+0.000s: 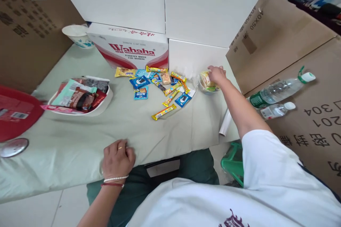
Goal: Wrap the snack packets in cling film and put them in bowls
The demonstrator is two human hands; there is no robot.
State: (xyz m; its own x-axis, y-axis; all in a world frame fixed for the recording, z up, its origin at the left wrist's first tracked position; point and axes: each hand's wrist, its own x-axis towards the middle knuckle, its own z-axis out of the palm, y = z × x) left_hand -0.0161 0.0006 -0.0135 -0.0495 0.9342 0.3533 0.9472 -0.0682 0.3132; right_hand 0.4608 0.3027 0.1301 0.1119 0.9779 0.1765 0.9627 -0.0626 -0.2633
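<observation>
Right hand (217,74), right of centre in the upper half of the frame, arm stretched out across the worktop (80,149). Fingers bent down and closed on the top of a yellowish wrapped snack (206,79). The snack sits in a small clear bowl (209,89) just in front of the lower white box (191,56). Whether the snack is lifted off the bowl or resting in it: cannot tell.

Left hand (118,159), bottom centre-left, at the near edge of the worktop. Knuckles up, fingers curled in and pressed together against the pale green cloth; ring on one finger, bead bracelets at the wrist. Nothing seen inside the hand.

Just left of the bowl, centre of frame: scattered snacks (160,87), blue packets and yellow sticks, lying flat, some overlapping. One yellow stick (163,112) lies apart, nearest the person.

Left of centre: white tray (105,103) piled with larger packets. Behind the scatter, a red-and-white drinks carton (130,48), larger white boxes stacked above it. Paper cup (77,35) upper left, beside the carton. Red bag (16,113) and a round metal lid (13,147) at the left edge.

Right side: two water bottles (279,90) lying on a cardboard box (314,120), well apart from both hands.
</observation>
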